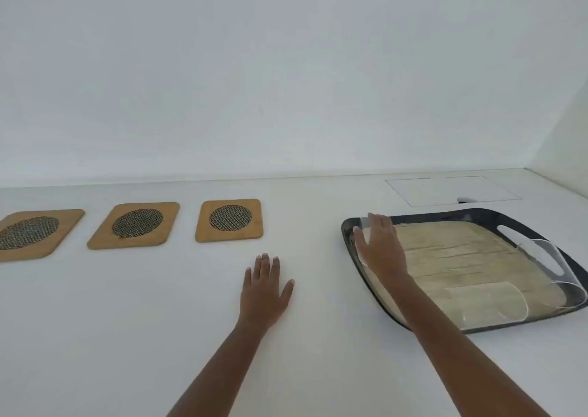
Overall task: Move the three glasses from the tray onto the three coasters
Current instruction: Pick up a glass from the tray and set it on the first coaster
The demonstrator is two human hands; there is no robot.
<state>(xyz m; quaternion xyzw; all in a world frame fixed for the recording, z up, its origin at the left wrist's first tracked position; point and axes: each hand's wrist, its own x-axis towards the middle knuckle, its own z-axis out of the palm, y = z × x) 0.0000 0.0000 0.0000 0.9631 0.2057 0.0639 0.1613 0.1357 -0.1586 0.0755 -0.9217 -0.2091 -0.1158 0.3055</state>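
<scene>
Three bamboo coasters with dark mesh centres lie in a row on the white counter: the left coaster [28, 233], the middle coaster [135, 225] and the right coaster [229, 220]. A dark-rimmed tray [509, 327] with a wood-look base sits at the right. My right hand [381, 248] wraps a clear glass [365, 224] in the tray's far-left corner and hides most of it. A second clear glass [547, 273] stands by the tray's right handle. The third glass [486, 305] is near the front edge. My left hand [264, 289] rests flat on the counter, fingers spread, holding nothing.
A white wall runs along the back of the counter, and a side wall closes in at the far right. A flush rectangular panel [451, 190] is set in the counter behind the tray. Bare counter lies between the coasters and the tray.
</scene>
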